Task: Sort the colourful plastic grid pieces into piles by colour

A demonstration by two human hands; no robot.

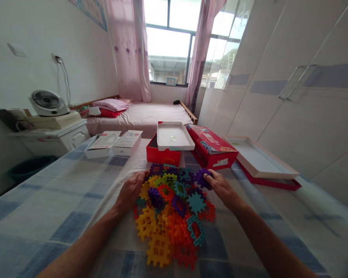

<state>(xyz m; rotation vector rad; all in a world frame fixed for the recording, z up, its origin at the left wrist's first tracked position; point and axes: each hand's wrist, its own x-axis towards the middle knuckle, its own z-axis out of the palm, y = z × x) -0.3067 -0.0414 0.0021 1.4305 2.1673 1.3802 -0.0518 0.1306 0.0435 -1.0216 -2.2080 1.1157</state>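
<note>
A heap of plastic interlocking building blocks (pixel 165 191) in yellow, orange, red, teal and purple lies on the checked cloth before me. My left hand (pixel 132 189) rests against the heap's left side, its fingers stretched along the edge of the pieces. At the far right of the heap, my right hand (pixel 219 183) pinches a purple block (pixel 202 178) between thumb and fingers. Nearer to me are a teal block with an open middle (pixel 195 230), a yellow window-shaped block (pixel 158 250) and a red one (pixel 185 253).
Behind the heap stands a red box (pixel 162 155) with a white tray-like lid (pixel 175 136) on it. To its right are another red box (pixel 213 146) and a shallow open box (pixel 263 158). Two white boxes (pixel 103 144) (pixel 128 141) sit at the left.
</note>
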